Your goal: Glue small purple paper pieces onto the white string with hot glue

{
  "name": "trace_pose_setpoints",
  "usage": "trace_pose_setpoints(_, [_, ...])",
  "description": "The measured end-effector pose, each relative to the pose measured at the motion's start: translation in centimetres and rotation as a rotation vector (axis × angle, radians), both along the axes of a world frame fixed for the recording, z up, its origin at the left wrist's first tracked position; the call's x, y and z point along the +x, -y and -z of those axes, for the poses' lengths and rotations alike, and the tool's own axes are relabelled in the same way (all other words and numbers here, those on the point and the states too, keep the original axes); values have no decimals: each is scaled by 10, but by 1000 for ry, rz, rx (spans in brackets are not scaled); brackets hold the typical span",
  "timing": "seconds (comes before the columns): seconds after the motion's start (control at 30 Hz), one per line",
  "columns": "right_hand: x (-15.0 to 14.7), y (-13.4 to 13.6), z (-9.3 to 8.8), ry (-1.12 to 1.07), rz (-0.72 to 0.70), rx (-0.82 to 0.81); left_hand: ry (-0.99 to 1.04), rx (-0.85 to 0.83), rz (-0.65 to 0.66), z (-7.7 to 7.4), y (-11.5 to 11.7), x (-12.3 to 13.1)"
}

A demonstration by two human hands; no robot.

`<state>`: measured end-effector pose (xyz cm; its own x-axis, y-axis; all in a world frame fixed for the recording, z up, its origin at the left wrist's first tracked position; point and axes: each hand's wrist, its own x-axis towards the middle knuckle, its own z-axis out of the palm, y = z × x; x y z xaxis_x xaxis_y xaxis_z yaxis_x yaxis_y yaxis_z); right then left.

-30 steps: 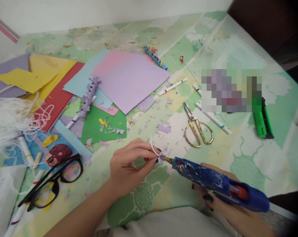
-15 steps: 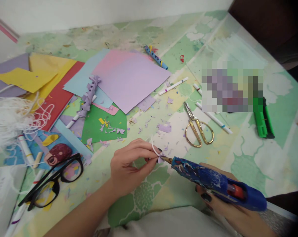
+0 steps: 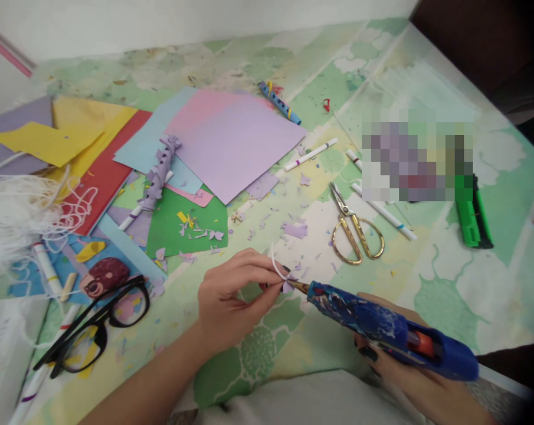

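Left hand (image 3: 231, 301): a small lilac paper piece (image 3: 288, 285) and a white string loop (image 3: 275, 265) are being pinched between thumb and fingertips, low over the table (image 3: 470, 283), near its front edge.
Right hand (image 3: 408, 383): a blue glue gun (image 3: 382, 333) is being gripped, fingers closed around its handle.
Nozzle: it is being held against the lilac paper piece.
Surroundings: gold scissors (image 3: 355, 227) are being left lying just beyond the gun; black glasses (image 3: 94, 330) are being left at the left; scraps are being left scattered between.
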<state>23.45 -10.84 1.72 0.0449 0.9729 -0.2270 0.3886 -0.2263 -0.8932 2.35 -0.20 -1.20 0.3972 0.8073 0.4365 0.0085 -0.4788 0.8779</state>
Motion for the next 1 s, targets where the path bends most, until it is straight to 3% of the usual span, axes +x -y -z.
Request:
trace_pose_setpoints(0.4, [-2,-3,-3,-51,0,-89,-8,1,-6,0,0,0])
trace_pose_setpoints(1.0, [-2,-2,-3,-22,-16,-46,1,-22,-12,1,0,-1])
